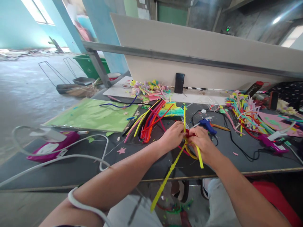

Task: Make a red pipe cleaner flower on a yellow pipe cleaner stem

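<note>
Above the near part of the dark table, my left hand (174, 135) and my right hand (202, 143) meet with fingers pinched on yellow pipe cleaners (169, 173). One twisted yellow length hangs down past the table edge, and a straight end (184, 118) sticks up beside my left fingers. Another yellow end (199, 156) slants down below my right hand. Something small and red (187, 131) shows between the fingertips; its kind is hidden. Just left lies a bundle of loose pipe cleaners (151, 123) in red, orange, black and yellow.
A blue glue gun (208, 126) lies right of my hands. Green sheets (94, 115) in plastic, purple power strips (55, 146) and white cables lie around. Piles of small pipe-cleaner pieces (151, 90) are at the back and right. A phone (179, 83) leans against the white board.
</note>
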`<state>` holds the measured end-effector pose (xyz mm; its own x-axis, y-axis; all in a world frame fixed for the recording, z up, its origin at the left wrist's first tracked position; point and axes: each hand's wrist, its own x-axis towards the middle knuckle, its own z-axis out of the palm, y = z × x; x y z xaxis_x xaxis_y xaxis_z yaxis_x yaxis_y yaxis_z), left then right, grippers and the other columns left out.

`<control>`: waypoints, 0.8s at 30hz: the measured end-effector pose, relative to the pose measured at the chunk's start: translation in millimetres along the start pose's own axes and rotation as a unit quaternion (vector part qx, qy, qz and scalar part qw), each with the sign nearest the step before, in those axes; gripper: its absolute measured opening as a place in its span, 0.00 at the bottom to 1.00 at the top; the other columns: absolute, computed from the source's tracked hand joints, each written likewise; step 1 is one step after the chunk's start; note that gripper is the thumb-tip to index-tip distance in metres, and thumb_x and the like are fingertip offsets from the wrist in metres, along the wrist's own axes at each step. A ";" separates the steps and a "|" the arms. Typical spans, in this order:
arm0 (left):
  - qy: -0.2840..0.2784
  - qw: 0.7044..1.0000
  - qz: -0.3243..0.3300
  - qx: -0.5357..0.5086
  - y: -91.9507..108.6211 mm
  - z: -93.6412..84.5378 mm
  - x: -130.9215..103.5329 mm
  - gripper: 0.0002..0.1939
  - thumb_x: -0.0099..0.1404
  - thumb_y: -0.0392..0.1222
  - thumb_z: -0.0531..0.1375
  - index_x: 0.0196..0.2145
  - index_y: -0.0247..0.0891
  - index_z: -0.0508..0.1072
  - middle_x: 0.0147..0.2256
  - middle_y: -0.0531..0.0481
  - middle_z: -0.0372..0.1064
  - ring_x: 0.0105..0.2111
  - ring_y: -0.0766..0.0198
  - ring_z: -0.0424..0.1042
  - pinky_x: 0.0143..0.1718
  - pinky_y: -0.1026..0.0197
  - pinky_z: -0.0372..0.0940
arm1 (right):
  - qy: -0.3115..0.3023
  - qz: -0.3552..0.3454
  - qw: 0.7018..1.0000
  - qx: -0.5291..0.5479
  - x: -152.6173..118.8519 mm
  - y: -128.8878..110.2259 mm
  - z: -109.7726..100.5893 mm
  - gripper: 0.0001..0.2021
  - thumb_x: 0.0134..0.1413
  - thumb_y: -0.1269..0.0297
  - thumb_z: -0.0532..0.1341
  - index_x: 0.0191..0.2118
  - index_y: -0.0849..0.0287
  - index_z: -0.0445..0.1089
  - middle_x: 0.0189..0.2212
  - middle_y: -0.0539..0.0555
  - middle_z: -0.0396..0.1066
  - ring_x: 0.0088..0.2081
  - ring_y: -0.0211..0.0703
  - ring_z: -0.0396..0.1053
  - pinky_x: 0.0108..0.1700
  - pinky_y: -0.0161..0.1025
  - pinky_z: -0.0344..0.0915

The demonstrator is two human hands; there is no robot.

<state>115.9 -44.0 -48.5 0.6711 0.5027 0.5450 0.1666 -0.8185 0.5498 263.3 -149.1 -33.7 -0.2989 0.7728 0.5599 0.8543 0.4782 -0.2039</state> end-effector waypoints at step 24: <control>0.037 0.992 -0.088 -0.081 0.4 -2.8 7.5 0.11 0.57 0.33 0.58 0.21 0.37 0.59 0.27 0.52 0.59 0.32 0.65 0.61 0.34 0.62 0.60 | 0.020 0.037 0.996 0.076 0.1 16.6 -0.1 0.15 0.53 0.75 0.54 0.44 0.54 0.69 0.48 0.57 0.65 0.50 0.48 0.62 0.53 0.50 0.60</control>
<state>119.0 -39.7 -42.4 0.5861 0.6575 0.4734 0.1545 -0.6642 0.7314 277.5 -141.1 -37.0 -0.2176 0.7919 0.5705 0.7978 0.4811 -0.3634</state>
